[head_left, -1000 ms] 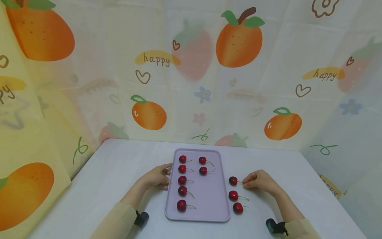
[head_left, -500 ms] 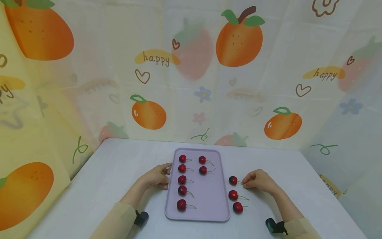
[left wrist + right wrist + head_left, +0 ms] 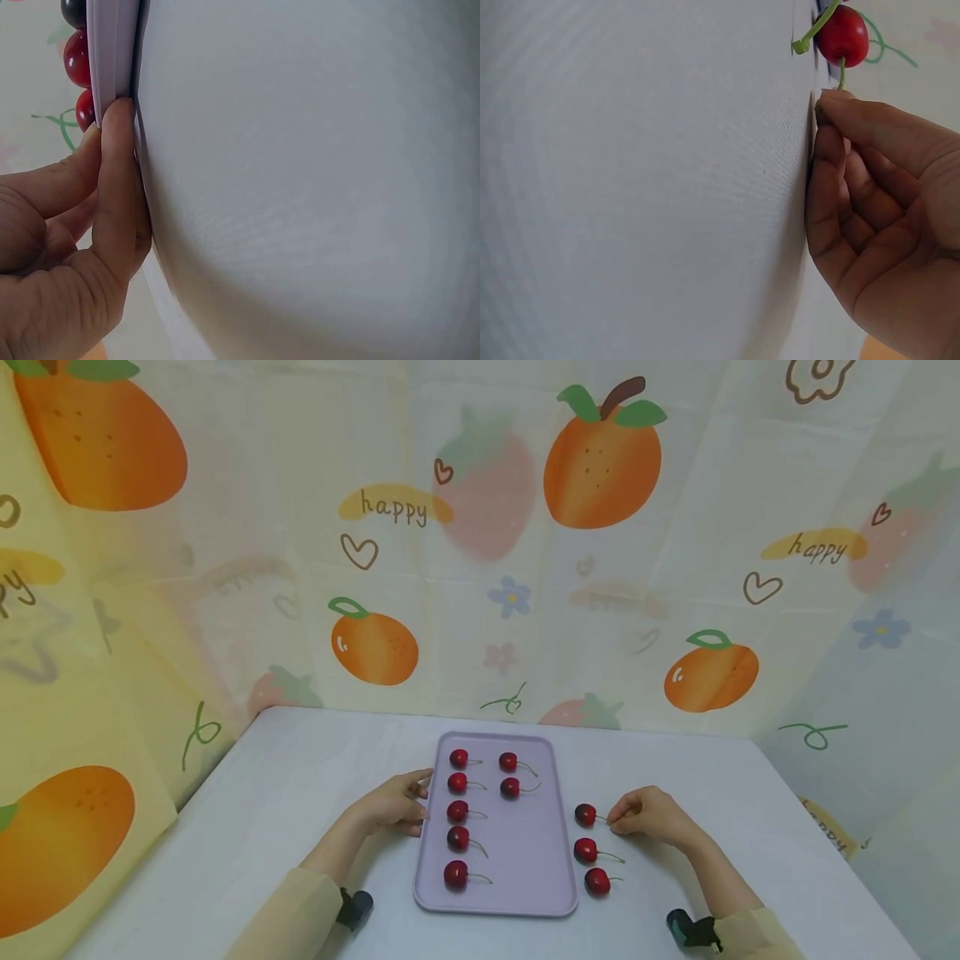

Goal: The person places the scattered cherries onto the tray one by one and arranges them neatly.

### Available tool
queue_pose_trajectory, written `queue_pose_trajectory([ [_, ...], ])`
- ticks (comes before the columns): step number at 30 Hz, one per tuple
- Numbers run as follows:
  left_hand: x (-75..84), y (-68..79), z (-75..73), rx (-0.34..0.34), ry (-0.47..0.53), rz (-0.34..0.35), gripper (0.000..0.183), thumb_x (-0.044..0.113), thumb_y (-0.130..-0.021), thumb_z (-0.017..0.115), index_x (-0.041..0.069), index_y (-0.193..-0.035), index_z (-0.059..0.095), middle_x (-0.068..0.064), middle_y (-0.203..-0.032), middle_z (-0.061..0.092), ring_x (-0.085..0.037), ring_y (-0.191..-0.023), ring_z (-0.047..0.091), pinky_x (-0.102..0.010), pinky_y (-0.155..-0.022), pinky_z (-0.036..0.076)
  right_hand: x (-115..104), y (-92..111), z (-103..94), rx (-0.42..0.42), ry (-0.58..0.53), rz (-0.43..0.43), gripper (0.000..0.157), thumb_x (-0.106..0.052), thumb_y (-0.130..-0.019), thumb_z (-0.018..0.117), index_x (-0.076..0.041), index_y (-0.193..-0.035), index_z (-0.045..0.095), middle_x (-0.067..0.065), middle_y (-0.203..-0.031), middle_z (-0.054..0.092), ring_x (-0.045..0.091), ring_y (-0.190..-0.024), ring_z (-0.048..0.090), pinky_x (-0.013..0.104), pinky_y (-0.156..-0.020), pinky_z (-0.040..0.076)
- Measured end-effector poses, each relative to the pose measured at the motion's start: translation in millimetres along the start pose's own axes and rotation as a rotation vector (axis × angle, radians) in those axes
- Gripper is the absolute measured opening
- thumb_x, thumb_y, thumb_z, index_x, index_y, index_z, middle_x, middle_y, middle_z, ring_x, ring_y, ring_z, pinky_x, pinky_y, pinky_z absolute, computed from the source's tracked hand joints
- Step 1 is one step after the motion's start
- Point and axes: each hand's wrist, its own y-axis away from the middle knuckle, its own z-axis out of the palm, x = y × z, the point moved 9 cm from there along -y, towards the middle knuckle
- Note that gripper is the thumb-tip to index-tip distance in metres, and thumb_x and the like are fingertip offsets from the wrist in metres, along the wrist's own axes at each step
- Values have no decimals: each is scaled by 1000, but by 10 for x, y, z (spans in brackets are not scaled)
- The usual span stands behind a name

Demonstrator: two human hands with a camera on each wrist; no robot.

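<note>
The right hand (image 3: 651, 815) pinched the stem of the top cherry (image 3: 585, 814), which lay on the table (image 3: 262, 810) at 3 o'clock of the tray (image 3: 525, 860). The left hand (image 3: 390, 806), fingers loosely curled, touched the tray's 9 o'clock rim. Two loose cherries (image 3: 586, 850) lay nearby at 6 o'clock of the pinched one.

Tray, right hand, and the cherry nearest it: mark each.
tray (image 3: 525, 860), head view, bare floor near the front.
right hand (image 3: 651, 814), head view, back of the hand.
cherry (image 3: 585, 814), head view, fruit body.

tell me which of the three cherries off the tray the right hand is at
The farthest cherry: right hand pinches its stem; the other two lie untouched.
</note>
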Motion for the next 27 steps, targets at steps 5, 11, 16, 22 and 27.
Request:
queue_pose_trajectory([
  [5,10,-1,1,-1,-10,1,77,-10,-85,61,5,-154,31,-16,-118,48,-16,-75,56,-24,-60,60,-31,8,1,-19,-16,-23,14,-15,-84,75,-4,-93,74,6,-87,72,15,-78,58,21,-68,51],
  [11,15,7,-1,-3,-3,0,77,-10,-85,61,5,-154,31,-15,-118,47,-16,-76,55,-24,-60,60,-71,8,1,-29,-30,-43,16,-16,-85,76,-3,-94,74,7,-89,73,15,-79,58,19,-68,52],
  [16,7,5,-3,1,-9,-7,77,-10,-85,62,6,-154,31,-15,-119,47,-17,-78,55,-25,-61,60,-95,1,-6,-22,-32,-57,17,-17,-84,76,-3,-94,74,6,-88,73,14,-79,59,19,-69,52],
  [22,1,-4,-2,1,-10,-10,77,-10,-85,62,6,-154,31,-15,-118,48,-17,-78,55,-25,-61,60,-127,-11,-19,-12,-33,-81,15,-17,-85,75,-4,-93,74,6,-88,73,12,-80,59,18,-70,51],
  [27,2,-6,1,0,-7,-9,77,-10,-85,62,6,-154,31,-15,-117,48,-17,-77,54,-25,-60,60,-186,-4,-32,-9,-52,-98,14,-13,-87,72,-3,-95,74,9,-89,73,15,-81,60,18,-70,53],
])
